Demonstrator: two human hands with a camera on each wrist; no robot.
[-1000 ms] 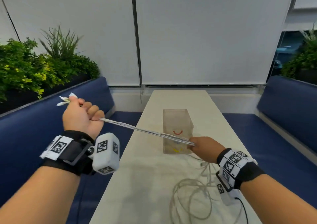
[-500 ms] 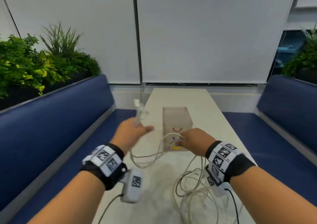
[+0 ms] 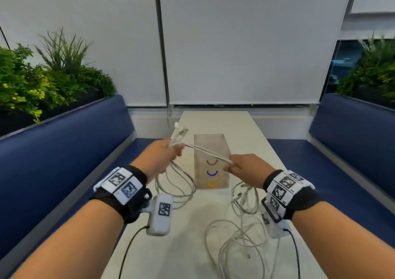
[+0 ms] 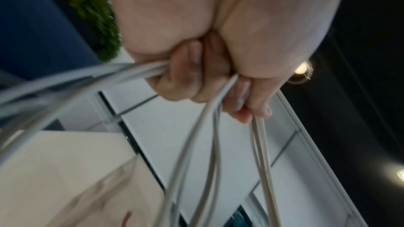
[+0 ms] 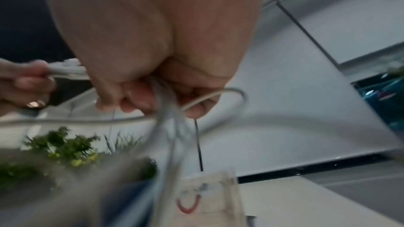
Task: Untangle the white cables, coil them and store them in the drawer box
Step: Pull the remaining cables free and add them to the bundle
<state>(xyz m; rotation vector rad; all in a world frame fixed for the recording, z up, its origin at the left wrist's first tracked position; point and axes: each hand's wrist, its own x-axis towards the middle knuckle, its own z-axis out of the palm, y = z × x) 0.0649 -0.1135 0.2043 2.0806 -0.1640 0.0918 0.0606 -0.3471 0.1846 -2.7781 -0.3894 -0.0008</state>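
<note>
My left hand point(image 3: 165, 154) grips a bundle of white cables point(image 3: 208, 153) above the table, with the plug ends point(image 3: 179, 131) sticking up past the fist. Loops of cable point(image 3: 177, 184) hang from that fist to the table. My right hand point(image 3: 239, 166) pinches the same strands, which run taut between the two hands in front of the clear drawer box point(image 3: 211, 150). The box has red, blue and yellow handles, and its drawers look closed. The left wrist view shows fingers point(image 4: 188, 78) curled round several strands. In the right wrist view cables point(image 5: 172, 127) pass through the curled fingers.
A loose tangle of white cable point(image 3: 241, 231) lies on the pale table point(image 3: 188, 246) under my right wrist. Blue benches point(image 3: 64, 150) flank the table, with plants point(image 3: 42, 82) behind them. A black wire point(image 3: 130, 246) trails from the left wrist device.
My left hand swung in from far left to the table centre, and the long taut span shortened. Loops now hang from the left fist; the right hand rose slightly.
</note>
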